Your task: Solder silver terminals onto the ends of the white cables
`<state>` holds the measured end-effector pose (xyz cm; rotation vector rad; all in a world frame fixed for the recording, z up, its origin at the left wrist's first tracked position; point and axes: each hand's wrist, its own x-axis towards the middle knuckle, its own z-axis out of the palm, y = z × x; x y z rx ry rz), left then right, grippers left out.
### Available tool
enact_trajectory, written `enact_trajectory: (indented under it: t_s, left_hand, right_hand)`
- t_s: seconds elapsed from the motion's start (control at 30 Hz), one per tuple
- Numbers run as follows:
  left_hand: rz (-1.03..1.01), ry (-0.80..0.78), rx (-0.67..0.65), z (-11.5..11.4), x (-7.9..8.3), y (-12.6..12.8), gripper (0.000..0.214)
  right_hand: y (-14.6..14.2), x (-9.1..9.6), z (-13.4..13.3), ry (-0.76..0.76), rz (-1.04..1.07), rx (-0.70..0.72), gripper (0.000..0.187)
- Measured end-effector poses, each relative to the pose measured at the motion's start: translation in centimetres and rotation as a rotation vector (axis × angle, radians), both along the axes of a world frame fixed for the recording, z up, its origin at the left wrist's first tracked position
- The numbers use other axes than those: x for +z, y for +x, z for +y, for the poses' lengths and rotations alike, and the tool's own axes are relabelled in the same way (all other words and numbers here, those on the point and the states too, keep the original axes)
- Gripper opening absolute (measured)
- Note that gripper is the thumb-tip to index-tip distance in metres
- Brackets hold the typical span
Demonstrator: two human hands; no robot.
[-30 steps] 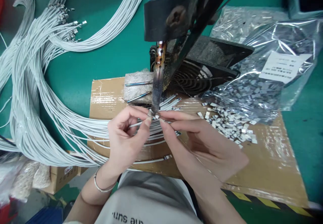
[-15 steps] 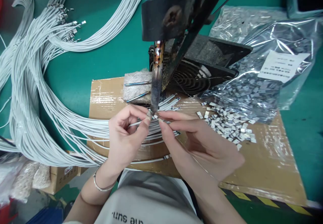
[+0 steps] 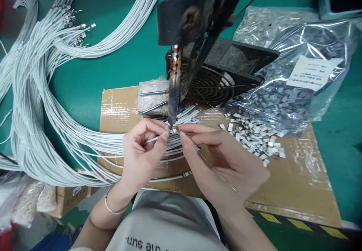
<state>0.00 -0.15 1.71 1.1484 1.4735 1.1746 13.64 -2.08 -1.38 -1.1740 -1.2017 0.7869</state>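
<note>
My left hand (image 3: 143, 155) pinches the end of a white cable (image 3: 151, 140) between thumb and forefinger, with a small metal piece at its tip. Right above that tip stands a mounted soldering iron (image 3: 174, 85), its dark point down at the fingertips. My right hand (image 3: 226, 158) is closed on a thin solder wire (image 3: 230, 185), which trails out below the palm. Its fingertips meet the iron's point from the right. Exact contact between wire, iron and cable end is too small to make out. A bundle of white cables (image 3: 98, 140) runs under my left hand.
Cardboard (image 3: 296, 179) covers the green table (image 3: 93, 81). Loose metal tabs (image 3: 260, 138) lie to the right, before a plastic bag (image 3: 299, 74) of more tabs. A black fan (image 3: 215, 85) stands behind the iron. Two metal rods rest on a wrapped block (image 3: 152, 98).
My right hand has shifted very slightly, its fingertips a little to the right of where they were. The view has moved a touch; my left hand keeps its pinch under the iron.
</note>
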Motion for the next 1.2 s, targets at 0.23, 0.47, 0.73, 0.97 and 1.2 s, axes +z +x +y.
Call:
enact_trajectory:
  t_s: [0.23,0.47,0.73,0.97,1.2]
  left_hand:
    - [-0.086,-0.089,-0.101,-2.1,0.1,-0.1,0.012]
    - [-0.065,-0.173,-0.252,-5.1,-0.3,-0.7,0.009]
    - [0.301,0.117,-0.399,-9.3,-3.3,-3.1,0.016]
    - [0.775,0.29,-0.329,-8.9,-4.0,-3.1,0.017]
    - [0.756,0.199,-0.692,-7.7,-0.7,-5.2,0.015]
  right_hand:
    - [1.5,-0.2,-0.9,-0.158,-0.147,-0.084,0.008]
    - [3.4,-1.0,-2.9,-0.145,0.016,0.007,0.042]
    - [10.5,-1.3,-3.8,-0.209,0.316,-0.233,0.05]
    - [11.4,-2.3,-6.5,-0.267,-0.166,-0.246,0.032]
    - [11.3,-1.4,-6.1,-0.113,-0.689,0.12,0.007]
